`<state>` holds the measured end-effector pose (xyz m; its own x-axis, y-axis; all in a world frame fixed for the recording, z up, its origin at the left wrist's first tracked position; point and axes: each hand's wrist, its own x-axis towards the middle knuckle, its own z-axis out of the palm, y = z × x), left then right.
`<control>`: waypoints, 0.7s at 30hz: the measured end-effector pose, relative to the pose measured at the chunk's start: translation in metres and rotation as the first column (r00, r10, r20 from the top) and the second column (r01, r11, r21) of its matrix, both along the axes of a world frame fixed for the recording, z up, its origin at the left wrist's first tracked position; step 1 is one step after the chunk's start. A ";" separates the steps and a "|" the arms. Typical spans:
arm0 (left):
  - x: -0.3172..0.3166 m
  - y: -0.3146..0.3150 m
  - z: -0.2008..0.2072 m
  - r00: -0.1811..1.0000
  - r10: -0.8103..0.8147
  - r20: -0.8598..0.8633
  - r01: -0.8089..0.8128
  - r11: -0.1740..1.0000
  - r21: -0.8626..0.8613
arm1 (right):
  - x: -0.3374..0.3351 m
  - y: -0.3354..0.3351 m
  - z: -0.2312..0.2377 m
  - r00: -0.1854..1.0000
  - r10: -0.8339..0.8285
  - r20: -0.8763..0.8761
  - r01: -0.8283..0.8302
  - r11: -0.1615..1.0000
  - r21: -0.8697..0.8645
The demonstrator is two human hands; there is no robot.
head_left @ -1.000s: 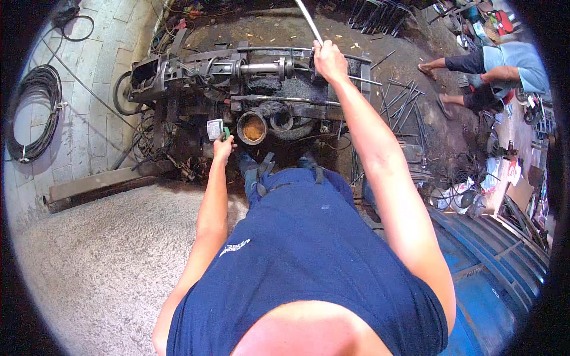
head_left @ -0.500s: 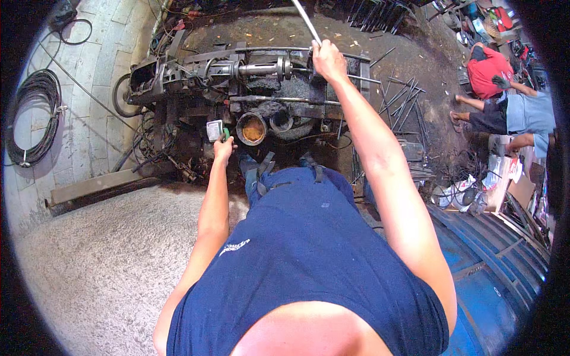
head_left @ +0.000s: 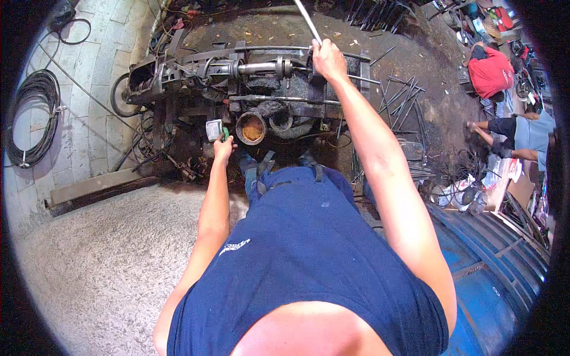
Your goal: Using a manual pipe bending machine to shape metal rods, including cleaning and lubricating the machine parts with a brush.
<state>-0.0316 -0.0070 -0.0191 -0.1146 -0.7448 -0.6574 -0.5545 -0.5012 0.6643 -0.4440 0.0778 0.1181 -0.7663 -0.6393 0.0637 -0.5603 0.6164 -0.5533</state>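
My right hand [head_left: 328,59] is closed round the lower end of a shiny metal rod [head_left: 307,19], which slants up out of view. Below that hand is a greasy black machine [head_left: 205,72] with a bright round shaft [head_left: 256,69] lying across it. A long thin rod [head_left: 363,79] sticks out of its right side. On the left, low in front of the machine, my left hand [head_left: 223,147] has its fingers curled at the green part of a small white-and-green box [head_left: 214,129]. Beside it is a round metal tube [head_left: 252,129] with something orange-brown inside.
Thin dark rods [head_left: 405,95] are scattered on the floor at right. A coiled black cable [head_left: 37,117] lies at far left. Two people [head_left: 490,72] work at far right, one in red, one in grey-blue. A blue metal panel [head_left: 475,296] lies at lower right.
My hands have stayed nearly in place on the rod and the box. At far right, the two people have shifted position, the one in grey-blue moving slightly nearer.
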 end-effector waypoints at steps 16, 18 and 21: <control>0.000 0.000 0.000 1.000 -0.002 -0.002 0.002 1.000 -0.008 | 0.003 -0.002 0.004 0.999 -0.020 0.051 0.019 0.999 0.029; 0.000 0.001 -0.001 1.000 -0.003 -0.001 0.003 1.000 0.001 | 0.002 -0.001 0.005 0.999 -0.023 0.027 0.023 1.000 0.017; 0.001 0.001 -0.001 1.000 -0.008 -0.001 0.008 1.000 0.002 | 0.002 -0.001 0.006 0.999 -0.018 0.033 0.018 1.000 0.015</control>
